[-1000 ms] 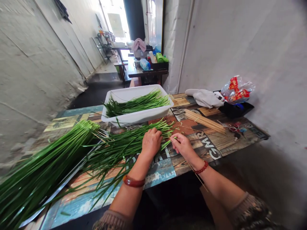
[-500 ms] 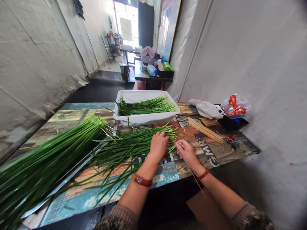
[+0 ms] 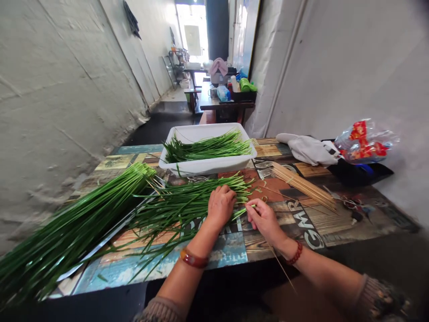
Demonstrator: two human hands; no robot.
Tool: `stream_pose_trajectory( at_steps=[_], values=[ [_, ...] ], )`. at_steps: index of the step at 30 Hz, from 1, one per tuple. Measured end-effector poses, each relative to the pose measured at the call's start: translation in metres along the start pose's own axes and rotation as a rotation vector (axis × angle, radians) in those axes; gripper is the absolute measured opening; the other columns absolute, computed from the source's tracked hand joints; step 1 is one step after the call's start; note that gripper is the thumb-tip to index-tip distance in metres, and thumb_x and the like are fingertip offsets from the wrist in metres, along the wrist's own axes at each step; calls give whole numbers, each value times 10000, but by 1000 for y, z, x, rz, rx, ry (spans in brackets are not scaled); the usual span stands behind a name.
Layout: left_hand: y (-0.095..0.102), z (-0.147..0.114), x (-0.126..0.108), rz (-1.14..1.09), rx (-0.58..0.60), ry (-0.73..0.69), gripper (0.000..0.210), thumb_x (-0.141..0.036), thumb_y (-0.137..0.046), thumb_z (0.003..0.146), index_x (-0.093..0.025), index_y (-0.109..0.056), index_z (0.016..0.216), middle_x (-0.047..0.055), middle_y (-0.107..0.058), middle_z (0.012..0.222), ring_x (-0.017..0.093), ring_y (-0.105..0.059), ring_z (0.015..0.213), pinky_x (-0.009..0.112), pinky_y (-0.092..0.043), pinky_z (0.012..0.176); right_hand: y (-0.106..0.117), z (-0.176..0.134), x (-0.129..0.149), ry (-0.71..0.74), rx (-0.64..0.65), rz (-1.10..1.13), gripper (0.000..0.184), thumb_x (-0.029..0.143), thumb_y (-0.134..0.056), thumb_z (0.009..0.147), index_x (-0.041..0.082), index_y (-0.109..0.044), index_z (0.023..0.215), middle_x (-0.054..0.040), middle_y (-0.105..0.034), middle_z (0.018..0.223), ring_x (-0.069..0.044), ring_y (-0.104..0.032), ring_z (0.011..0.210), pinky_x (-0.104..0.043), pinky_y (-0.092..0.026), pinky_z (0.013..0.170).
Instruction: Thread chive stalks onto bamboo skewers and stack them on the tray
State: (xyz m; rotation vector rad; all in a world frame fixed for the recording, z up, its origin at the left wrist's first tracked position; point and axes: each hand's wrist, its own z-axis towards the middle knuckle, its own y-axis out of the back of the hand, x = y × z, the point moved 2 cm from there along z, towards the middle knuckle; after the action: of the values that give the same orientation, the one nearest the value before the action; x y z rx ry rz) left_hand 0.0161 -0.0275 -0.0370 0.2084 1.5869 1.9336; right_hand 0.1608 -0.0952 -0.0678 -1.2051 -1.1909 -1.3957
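Left hand (image 3: pixel 221 206): fingers bent and close together, draped over the pile near its pale ends; whether they grip any stalk underneath, I cannot tell.
Right hand (image 3: pixel 264 220): thumb and forefinger closed in a pinch on the pale tip of a slender green stalk (image 3: pixel 240 213), just beside the left fingers.
Thin tan wooden stick (image 3: pixel 283 271): slopes down from under the right palm past the table edge; it seems held by the same hand, though its upper end is hidden.
Loose pile of long green leafy stalks (image 3: pixel 181 201): on the patchwork wood-print table (image 3: pixel 217 251), between the thick green bundle (image 3: pixel 87 219) and the right hand, before the white plastic tub (image 3: pixel 209 168).
Handling: a light pinch close to the tip should steady the stalk without crushing it; the left palm is best kept gentle, pale ends level.
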Motion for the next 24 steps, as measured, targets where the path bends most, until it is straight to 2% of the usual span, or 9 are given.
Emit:
stream_pose_trajectory(
  at_steps=[4, 7, 11, 16, 20, 24],
  values=[
    [-1, 4, 1, -91, -53, 44, 70, -206, -616, 831, -201, -686, 831, 52, -623, 893, 202, -542, 871, 319, -399, 757, 8, 26, 11, 73, 117, -29, 232, 414, -535, 893, 184, -558, 875, 55, -530, 580, -64, -444, 388, -185, -332, 385],
    [1, 9, 3, -238, -93, 107, 33, -176, -644, 799, -188, -675, 797, 40, -627, 859, 184, -560, 857, 301, -416, 775, 12, 39, 15, 138, 177, -37, 207, 386, -540, 890, 181, -566, 876, 53, -529, 576, -62, -446, 392, -182, -333, 385],
    [4, 12, 3, -367, -117, 197, 65, -119, -627, 785, -172, -642, 751, 18, -639, 812, 158, -574, 821, 280, -424, 775, 17, 39, 10, 97, 228, 54, 214, 392, -538, 886, 179, -559, 873, 59, -518, 561, -58, -433, 377, -177, -320, 370],
    [1, 9, 0, -316, -125, 258, 84, -95, -606, 779, -170, -642, 776, 15, -632, 796, 157, -566, 803, 280, -431, 769, 23, 36, 2, 1, 357, 180, 262, 433, -539, 865, 172, -548, 880, 67, -524, 552, -51, -422, 358, -170, -314, 366],
    [6, 5, -4, -329, -145, 237, 138, -60, -597, 763, -169, -646, 831, 28, -623, 860, 157, -569, 842, 283, -447, 789, 34, 39, 1, -29, 355, 217, 293, 458, -550, 850, 167, -542, 881, 66, -531, 572, -52, -439, 365, -172, -337, 372],
    [10, 8, -13, -212, -80, 191, 98, -91, -626, 765, -170, -661, 811, 43, -601, 877, 178, -560, 881, 310, -445, 819, 44, 37, 1, -37, 360, 265, 279, 453, -541, 861, 175, -535, 875, 67, -531, 580, -51, -440, 369, -169, -328, 369]
  ],
)
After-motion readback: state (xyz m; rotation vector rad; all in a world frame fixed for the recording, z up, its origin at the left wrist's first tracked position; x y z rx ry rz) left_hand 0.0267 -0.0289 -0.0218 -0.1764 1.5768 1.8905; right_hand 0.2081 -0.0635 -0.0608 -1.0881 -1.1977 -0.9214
